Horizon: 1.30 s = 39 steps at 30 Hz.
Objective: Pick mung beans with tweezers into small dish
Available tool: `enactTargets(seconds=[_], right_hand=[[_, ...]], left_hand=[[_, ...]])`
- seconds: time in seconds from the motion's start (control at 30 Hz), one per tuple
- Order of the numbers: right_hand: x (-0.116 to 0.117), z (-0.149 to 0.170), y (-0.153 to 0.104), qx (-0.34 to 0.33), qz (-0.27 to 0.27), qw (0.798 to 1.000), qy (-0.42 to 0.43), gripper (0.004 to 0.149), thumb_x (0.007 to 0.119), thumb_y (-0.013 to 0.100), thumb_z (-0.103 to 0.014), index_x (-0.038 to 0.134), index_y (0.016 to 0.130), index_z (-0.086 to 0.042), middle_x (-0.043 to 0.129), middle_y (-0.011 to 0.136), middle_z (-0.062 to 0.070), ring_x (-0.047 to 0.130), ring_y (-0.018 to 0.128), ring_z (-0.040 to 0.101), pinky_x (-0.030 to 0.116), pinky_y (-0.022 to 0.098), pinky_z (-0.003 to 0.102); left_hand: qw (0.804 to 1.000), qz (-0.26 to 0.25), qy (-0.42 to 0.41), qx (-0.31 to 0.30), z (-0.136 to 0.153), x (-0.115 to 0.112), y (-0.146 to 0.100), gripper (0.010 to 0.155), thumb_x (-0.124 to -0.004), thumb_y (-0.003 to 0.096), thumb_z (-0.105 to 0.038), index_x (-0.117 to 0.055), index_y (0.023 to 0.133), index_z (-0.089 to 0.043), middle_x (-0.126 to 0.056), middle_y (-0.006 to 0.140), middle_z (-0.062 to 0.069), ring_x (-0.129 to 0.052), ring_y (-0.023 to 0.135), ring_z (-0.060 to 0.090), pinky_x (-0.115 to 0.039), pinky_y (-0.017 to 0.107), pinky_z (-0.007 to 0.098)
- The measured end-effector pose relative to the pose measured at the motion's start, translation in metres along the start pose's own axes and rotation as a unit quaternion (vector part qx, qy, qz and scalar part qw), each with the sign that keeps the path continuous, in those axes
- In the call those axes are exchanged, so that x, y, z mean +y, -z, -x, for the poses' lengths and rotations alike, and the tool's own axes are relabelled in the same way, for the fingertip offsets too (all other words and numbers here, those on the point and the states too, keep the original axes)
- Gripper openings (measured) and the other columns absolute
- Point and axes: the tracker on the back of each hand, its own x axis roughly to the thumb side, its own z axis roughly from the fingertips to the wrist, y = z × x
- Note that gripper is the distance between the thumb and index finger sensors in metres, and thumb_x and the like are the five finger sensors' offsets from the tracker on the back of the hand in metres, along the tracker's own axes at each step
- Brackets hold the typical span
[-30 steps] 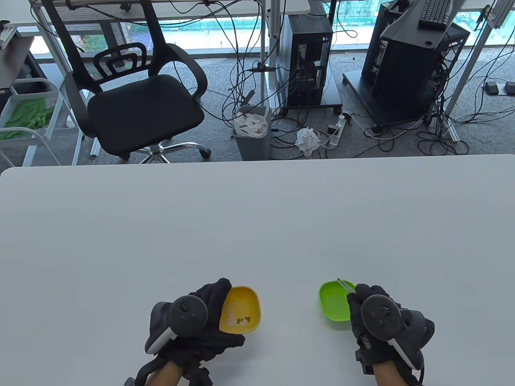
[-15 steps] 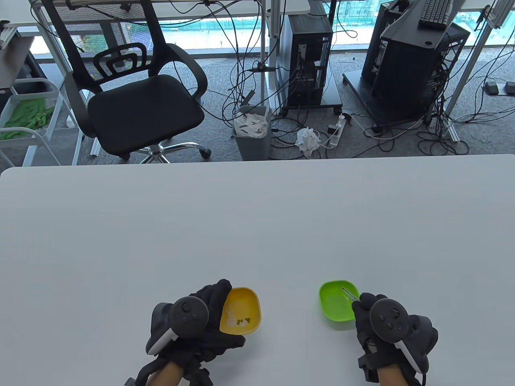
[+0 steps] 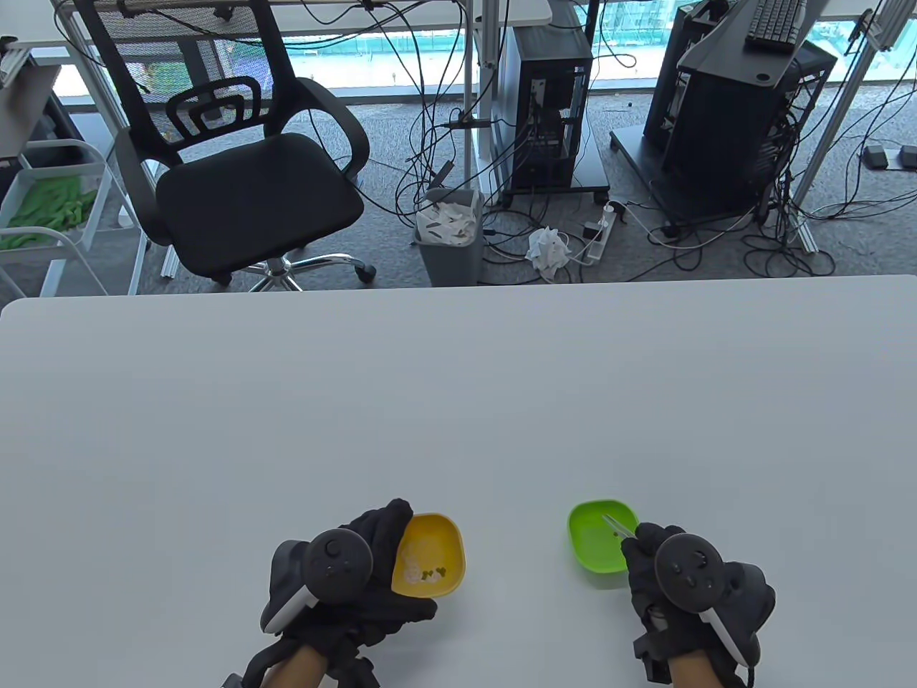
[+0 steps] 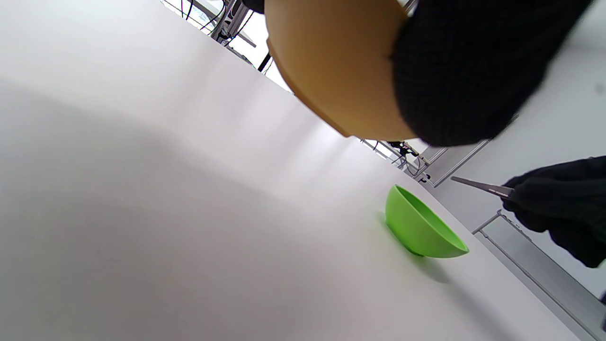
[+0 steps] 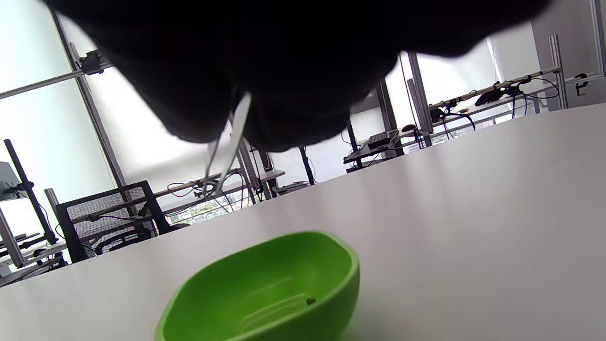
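My left hand point(image 3: 380, 566) grips the yellow dish point(image 3: 437, 545) by its left rim and holds it tilted; several mung beans point(image 3: 433, 572) and white bits lie in it. The dish's underside point(image 4: 331, 71) fills the top of the left wrist view. My right hand point(image 3: 645, 548) pinches the metal tweezers point(image 3: 617, 527). Their tips hover over the green dish point(image 3: 591, 545), slightly apart and empty in the right wrist view point(image 5: 210, 187). One dark bean point(image 5: 310, 300) lies inside the green dish point(image 5: 265, 289), which stands flat on the table.
The white table point(image 3: 458, 401) stretches bare beyond both dishes. Past its far edge stand an office chair point(image 3: 243, 172), a waste bin point(image 3: 449, 233) and computer towers among cables.
My right hand drew back toward me and slightly right, bringing the tweezer tips from the green dish's far rim to over its middle. A dark bean now shows in the green dish. The left hand stays put.
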Motion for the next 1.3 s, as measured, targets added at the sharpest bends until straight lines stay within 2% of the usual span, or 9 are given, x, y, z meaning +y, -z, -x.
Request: enactTargets(seconds=[0.03,0.2,0.37,0.47,0.67,1.3], right_hand=[[-0.001,-0.004,0.000,-0.008,0.001,1.000,0.002,0.037,0.090,0.045,-0.032,0.097,0.070,-0.006,0.097,0.055,0.016,0.093,0.025,0.009,0.086,0.016,0.027],[-0.005,-0.073,-0.007,-0.111,-0.014,0.994,0.016,0.037,0.090,0.046,-0.032,0.097,0.071,-0.006,0.097,0.056,0.016,0.093,0.025,0.009,0.086,0.016,0.028],[0.014,-0.142,-0.018,-0.211,-0.072,0.975,-0.007,0.037,0.090,0.046,-0.033,0.096,0.071,-0.006,0.097,0.056,0.015,0.093,0.025,0.009,0.086,0.016,0.028],[0.029,-0.161,-0.024,-0.239,-0.096,0.966,-0.018,0.037,0.090,0.046,-0.033,0.097,0.071,-0.007,0.097,0.056,0.015,0.093,0.026,0.009,0.086,0.017,0.028],[0.046,-0.169,-0.033,-0.253,-0.118,0.959,-0.055,0.036,0.091,0.046,-0.033,0.097,0.070,-0.007,0.097,0.055,0.015,0.093,0.025,0.009,0.086,0.016,0.028],[0.051,-0.170,-0.034,-0.255,-0.121,0.958,-0.060,0.035,0.091,0.045,-0.033,0.098,0.068,-0.007,0.097,0.054,0.015,0.093,0.025,0.009,0.086,0.016,0.028]], left_hand=[[1.000,0.000,0.000,0.000,0.000,0.000,0.000,0.120,-0.098,0.0340,-0.059,-0.020,0.115,-0.018,-0.032,0.120,0.010,-0.035,0.113,0.044,-0.025,0.078,0.068],[1.000,0.002,-0.001,-0.001,0.000,-0.001,0.002,0.120,-0.098,0.0340,-0.059,-0.019,0.115,-0.018,-0.032,0.120,0.010,-0.035,0.113,0.044,-0.025,0.078,0.068],[1.000,0.006,0.000,-0.001,0.000,-0.002,0.002,0.120,-0.098,0.0338,-0.059,-0.019,0.115,-0.018,-0.032,0.120,0.010,-0.035,0.113,0.044,-0.025,0.078,0.068],[1.000,0.007,0.003,0.003,0.000,-0.002,0.002,0.120,-0.098,0.0338,-0.059,-0.019,0.115,-0.018,-0.032,0.120,0.010,-0.035,0.113,0.044,-0.026,0.078,0.068],[1.000,0.002,0.001,0.000,-0.001,-0.001,0.002,0.120,-0.098,0.0338,-0.059,-0.019,0.115,-0.017,-0.032,0.120,0.010,-0.035,0.113,0.044,-0.026,0.078,0.068],[1.000,0.006,0.006,-0.002,-0.001,-0.001,0.002,0.120,-0.098,0.0336,-0.059,-0.019,0.115,-0.017,-0.032,0.120,0.010,-0.036,0.113,0.044,-0.026,0.078,0.068]])
